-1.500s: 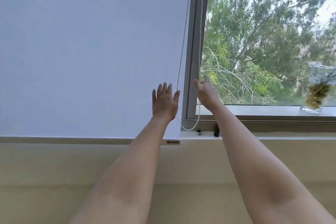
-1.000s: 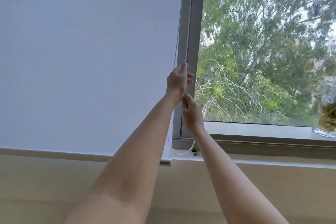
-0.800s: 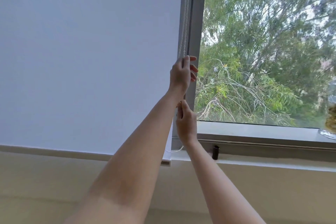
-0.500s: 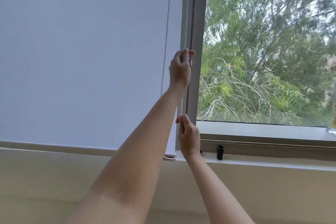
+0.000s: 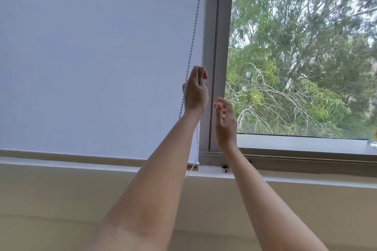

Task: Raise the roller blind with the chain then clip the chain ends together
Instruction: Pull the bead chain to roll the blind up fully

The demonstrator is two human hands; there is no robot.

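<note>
A pale roller blind (image 5: pixel 98 57) covers the left window pane, its bottom bar (image 5: pixel 81 154) low, just above the sill. A white bead chain (image 5: pixel 194 26) hangs in two strands along the blind's right edge. My left hand (image 5: pixel 196 91) is closed around the right strand at mid height; the other strand passes just left of it and behind my wrist. My right hand (image 5: pixel 225 122) hovers lower and to the right, in front of the grey window frame (image 5: pixel 219 47). Its fingers are spread and it holds nothing.
The right pane shows green trees (image 5: pixel 302 57) outside. A white sill (image 5: pixel 295 179) runs below the frame, with a small dark fitting (image 5: pixel 225 168) beside my right forearm. A glass object (image 5: pixel 373 144) stands at the far right edge. A beige wall (image 5: pixel 61 199) fills the bottom.
My right hand has let go of the chain and opened, moving right and up off it. My left hand keeps its grip and has come slightly lower. The blind's bottom bar stays low.
</note>
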